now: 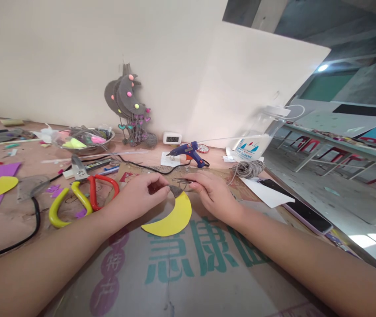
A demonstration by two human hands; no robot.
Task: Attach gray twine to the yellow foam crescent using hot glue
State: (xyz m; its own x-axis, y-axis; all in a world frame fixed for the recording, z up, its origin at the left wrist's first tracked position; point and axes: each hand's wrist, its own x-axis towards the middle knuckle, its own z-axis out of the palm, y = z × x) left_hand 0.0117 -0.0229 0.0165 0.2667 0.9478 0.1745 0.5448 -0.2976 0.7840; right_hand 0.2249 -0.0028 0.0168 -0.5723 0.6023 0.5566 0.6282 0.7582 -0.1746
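Note:
A yellow crescent point(174, 218) with grey cord wound round its upper tip point(175, 190) is held over the printed cardboard. My left hand point(146, 191) is closed, its thumb and fingers pinching that grey tip from the left. On the right, my right hand point(210, 191) is closed too, with the grey cord running between its fingers and the crescent. A small dark metal tool point(181, 180) shows by its fingertips; its shape is partly hidden.
Red-and-yellow-handled scissors point(91, 189) lie left. Behind are a blue glue gun point(191, 154), a clock point(172, 138), a bowl point(85, 143) and hanging grey moons point(128, 99). To the right are a cord ball point(249, 168), a phone point(300, 209) and a plastic jug point(254, 136).

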